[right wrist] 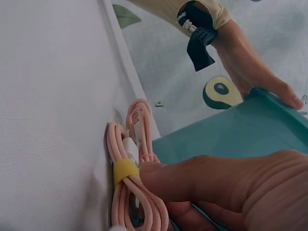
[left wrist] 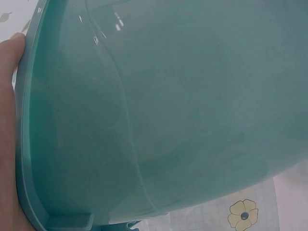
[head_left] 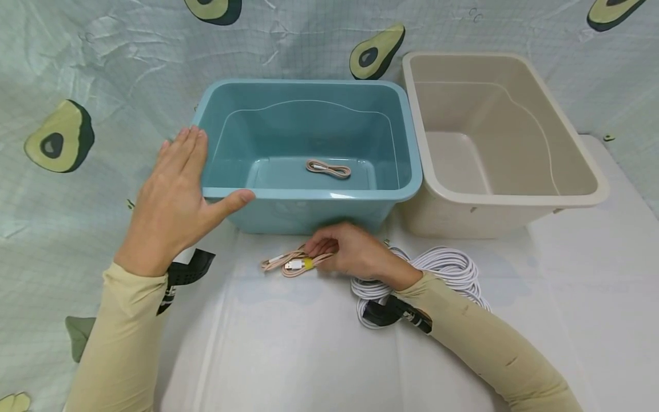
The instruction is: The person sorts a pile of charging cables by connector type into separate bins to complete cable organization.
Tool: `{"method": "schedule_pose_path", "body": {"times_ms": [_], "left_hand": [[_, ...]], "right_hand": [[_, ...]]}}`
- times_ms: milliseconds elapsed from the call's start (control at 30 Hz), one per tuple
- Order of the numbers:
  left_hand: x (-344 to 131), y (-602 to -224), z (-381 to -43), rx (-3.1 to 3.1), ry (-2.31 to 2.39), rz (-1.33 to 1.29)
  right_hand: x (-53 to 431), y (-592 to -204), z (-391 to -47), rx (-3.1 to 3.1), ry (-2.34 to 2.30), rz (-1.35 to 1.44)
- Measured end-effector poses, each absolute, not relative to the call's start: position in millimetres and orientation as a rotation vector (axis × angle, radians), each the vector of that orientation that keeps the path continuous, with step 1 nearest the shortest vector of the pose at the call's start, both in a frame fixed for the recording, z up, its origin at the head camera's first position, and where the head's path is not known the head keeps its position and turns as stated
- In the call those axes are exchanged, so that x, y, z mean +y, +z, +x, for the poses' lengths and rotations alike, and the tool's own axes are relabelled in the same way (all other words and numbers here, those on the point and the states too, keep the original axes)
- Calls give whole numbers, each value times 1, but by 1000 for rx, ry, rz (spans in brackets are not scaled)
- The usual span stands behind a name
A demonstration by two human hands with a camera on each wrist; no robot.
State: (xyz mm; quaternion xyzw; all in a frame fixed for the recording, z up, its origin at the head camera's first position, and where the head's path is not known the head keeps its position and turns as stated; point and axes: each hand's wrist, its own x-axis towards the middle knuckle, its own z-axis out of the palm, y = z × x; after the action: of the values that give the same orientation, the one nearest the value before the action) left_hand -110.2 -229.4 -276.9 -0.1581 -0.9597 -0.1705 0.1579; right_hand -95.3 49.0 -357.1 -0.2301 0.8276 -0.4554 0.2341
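Note:
My left hand [head_left: 172,200] lies with straight fingers over the left front corner of the blue bin [head_left: 288,195], thumb along its front rim. In front of that bin, my right hand [head_left: 355,252] pinches a coiled pinkish-tan USB cable with a yellow band [head_left: 308,263]. The right wrist view shows the thumb against this cable's coils [right wrist: 151,207], close to the band. A second coiled tan cable [right wrist: 140,113] lies right beside it. One more coiled tan cable [head_left: 329,169] rests on the blue bin's floor.
To the right stands a beige bin [head_left: 501,199], its rim close against the blue one. A large coil of white cable [head_left: 449,264] lies on the white tabletop [head_left: 288,355], partly under my right forearm. An avocado-print sheet [head_left: 134,68] hangs behind.

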Motion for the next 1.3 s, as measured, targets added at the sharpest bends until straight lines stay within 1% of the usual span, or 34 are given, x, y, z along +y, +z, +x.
{"method": "schedule_pose_path", "body": {"times_ms": [233,567,867,1100,1300], "left_hand": [[-229,-277,-110,-2748,-490,-454],[-229,-277,-109,-2751,-492,-448],[-229,-277,-109,-2751,-487,-445],[-229,-277,-109,-2756,-483,-440],[-229,-276,-109,-2762,-482,-436]], "right_hand": [[49,-357,-94,2330,-1105,-699],[48,-358,-93,2326,-1071,-724],[44,-360,-93,2344,-1039,-673],[44,-360,-91,2402,-1007,-692],[44,-361,-91,2425,-992,-638]]}}
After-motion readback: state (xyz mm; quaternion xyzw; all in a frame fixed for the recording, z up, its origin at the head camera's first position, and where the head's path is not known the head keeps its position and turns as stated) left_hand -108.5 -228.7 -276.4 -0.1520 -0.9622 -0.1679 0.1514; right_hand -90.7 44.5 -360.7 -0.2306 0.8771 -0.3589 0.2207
